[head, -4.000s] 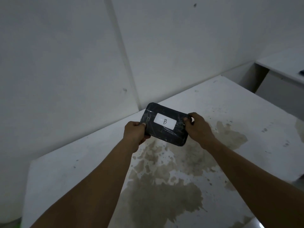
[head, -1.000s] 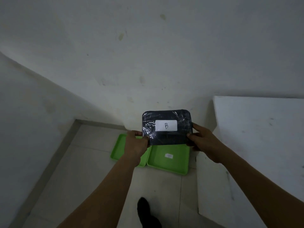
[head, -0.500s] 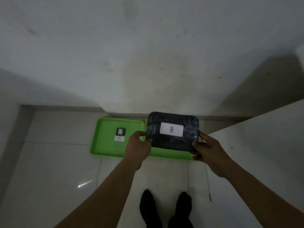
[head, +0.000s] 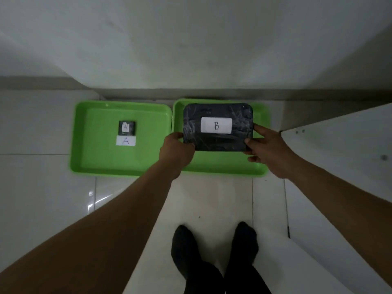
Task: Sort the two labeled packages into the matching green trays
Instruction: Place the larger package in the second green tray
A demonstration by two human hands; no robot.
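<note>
Since half a second ago you are leaning further over the floor, bringing the B-labeled package (head: 218,126) squarely over the right green tray (head: 222,166) while the small A-labeled package (head: 126,127) is lying in the left green tray (head: 95,158) above its "A" tag (head: 125,141). Your left hand (head: 176,149) is pinching the package's near-left corner and your right hand (head: 268,149) is gripping its right edge, probably keeping it level for lowering. Whether it is touching the tray floor yet, you cannot tell.
</note>
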